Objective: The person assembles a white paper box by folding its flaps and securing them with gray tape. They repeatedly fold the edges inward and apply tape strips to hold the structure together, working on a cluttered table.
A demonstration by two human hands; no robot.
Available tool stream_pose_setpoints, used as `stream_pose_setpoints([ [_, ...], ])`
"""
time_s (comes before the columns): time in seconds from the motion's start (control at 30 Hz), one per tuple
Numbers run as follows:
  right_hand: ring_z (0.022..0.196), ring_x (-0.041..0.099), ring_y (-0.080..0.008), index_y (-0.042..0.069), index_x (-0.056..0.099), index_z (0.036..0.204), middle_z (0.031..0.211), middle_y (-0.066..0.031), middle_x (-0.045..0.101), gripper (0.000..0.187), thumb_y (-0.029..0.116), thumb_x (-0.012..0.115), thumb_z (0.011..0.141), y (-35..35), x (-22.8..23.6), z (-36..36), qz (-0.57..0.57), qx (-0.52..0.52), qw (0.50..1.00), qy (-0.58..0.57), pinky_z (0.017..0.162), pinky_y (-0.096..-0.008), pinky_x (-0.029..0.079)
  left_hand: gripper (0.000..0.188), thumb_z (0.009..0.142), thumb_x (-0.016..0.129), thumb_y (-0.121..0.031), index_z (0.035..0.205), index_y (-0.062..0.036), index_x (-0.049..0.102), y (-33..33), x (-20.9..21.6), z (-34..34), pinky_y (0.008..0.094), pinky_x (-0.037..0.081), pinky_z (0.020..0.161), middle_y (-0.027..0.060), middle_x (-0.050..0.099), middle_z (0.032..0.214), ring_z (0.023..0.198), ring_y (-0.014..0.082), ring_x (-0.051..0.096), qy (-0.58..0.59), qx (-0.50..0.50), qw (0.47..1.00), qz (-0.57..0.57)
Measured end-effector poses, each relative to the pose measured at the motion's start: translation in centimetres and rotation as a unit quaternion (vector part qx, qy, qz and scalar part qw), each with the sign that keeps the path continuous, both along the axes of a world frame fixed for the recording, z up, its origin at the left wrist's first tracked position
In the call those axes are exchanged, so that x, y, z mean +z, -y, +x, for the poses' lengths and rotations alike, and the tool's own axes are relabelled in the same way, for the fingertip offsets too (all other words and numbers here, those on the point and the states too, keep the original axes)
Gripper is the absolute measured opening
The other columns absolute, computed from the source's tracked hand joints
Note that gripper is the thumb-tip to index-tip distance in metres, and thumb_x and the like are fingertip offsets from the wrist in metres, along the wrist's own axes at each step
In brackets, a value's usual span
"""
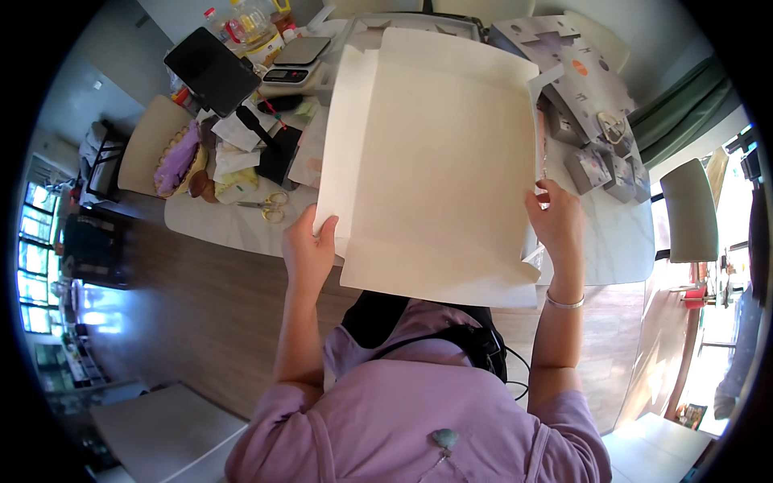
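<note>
A large cream-white cardboard box blank (447,169), creased along its sides with flaps at the edges, is held up in front of me over the table. My left hand (310,249) grips its left flap low down, thumb on the near face and fingers behind. At the right edge, my right hand (555,217) has its fingers curled and pinched on the side flap. Small folded tabs stick out at the upper right and lower right corners. The blank hides the middle of the table.
On the marble-patterned table (221,229) lie gold-handled scissors (272,208), a tablet on a stand (211,71), a kitchen scale (287,76) and a basket with purple cloth (179,161). Printed grey boxes (592,165) stand at right. A chair (690,211) is beyond the right edge.
</note>
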State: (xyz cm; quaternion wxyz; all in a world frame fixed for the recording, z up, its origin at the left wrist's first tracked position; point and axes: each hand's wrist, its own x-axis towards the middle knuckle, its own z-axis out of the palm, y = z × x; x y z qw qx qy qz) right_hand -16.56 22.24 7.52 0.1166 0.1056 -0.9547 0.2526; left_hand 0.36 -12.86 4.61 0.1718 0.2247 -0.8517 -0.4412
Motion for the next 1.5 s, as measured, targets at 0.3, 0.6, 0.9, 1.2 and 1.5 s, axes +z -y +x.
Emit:
stream_pose_setpoints([
  [0.3,0.073,0.055,-0.0006,-0.007,0.07,0.112,0.085,0.0028,0.066,0.017,-0.004,0.062,0.097,-8.2,3.7,8.8,-0.337,-0.036,0.938,-0.073,0.063,-0.0151,0.04,0.019,0.091,0.075,-0.009,0.107,-0.0001,0.07,1.7,2.6,-2.1,0.0457,0.051,0.085,0.0134,0.072,0.095,0.091,0.0376,0.066,-0.215,-0.002,0.945,-0.246],
  [0.6,0.076,0.077,-0.031,-0.01,0.056,0.118,0.094,-0.0212,0.072,0.025,-0.001,0.058,0.096,-9.1,0.4,13.5,-0.555,0.004,0.79,0.259,0.06,-0.0394,0.067,0.019,0.091,0.076,-0.015,0.108,-0.0079,0.074,3.7,13.7,-15.6,0.0492,0.039,0.114,0.0071,0.073,0.09,0.092,0.0266,0.069,-0.369,-0.182,0.797,-0.442],
  [0.9,0.092,0.077,-0.0388,-0.015,0.054,0.126,0.109,-0.0275,0.072,0.029,-0.005,0.051,0.099,-0.1,-3.2,14.4,-0.66,0.06,0.656,0.362,0.081,-0.0464,0.068,0.035,0.09,0.079,-0.023,0.123,-0.0139,0.072,1.7,15.5,-20.9,0.0531,0.031,0.118,0.0052,0.073,0.117,0.118,0.0267,0.064,-0.37,-0.177,0.731,-0.545],
  [1.2,0.111,0.073,-0.0312,-0.009,0.056,0.13,0.123,-0.0214,0.07,0.026,-0.001,0.053,0.105,4.8,-5.9,14.6,-0.672,0.074,0.606,0.419,0.096,-0.0409,0.062,0.066,0.059,0.095,-0.039,0.115,-0.0139,0.072,-5.9,6.8,-2.9,0.0487,0.042,0.109,0.0035,0.065,0.12,0.121,0.0317,0.058,-0.079,-0.444,0.842,-0.295],
  [1.5,0.104,0.075,-0.0338,-0.011,0.058,0.127,0.113,-0.0238,0.073,0.026,-0.003,0.054,0.103,4.5,-6.1,14.6,-0.672,0.068,0.593,0.439,0.091,-0.0425,0.063,0.082,0.07,0.087,0.0,0.138,-0.0031,0.042,-9.0,-4.6,4.6,0.0424,0.051,0.087,0.012,0.053,0.123,0.113,0.031,0.059,-0.141,-0.037,0.959,-0.243],
])
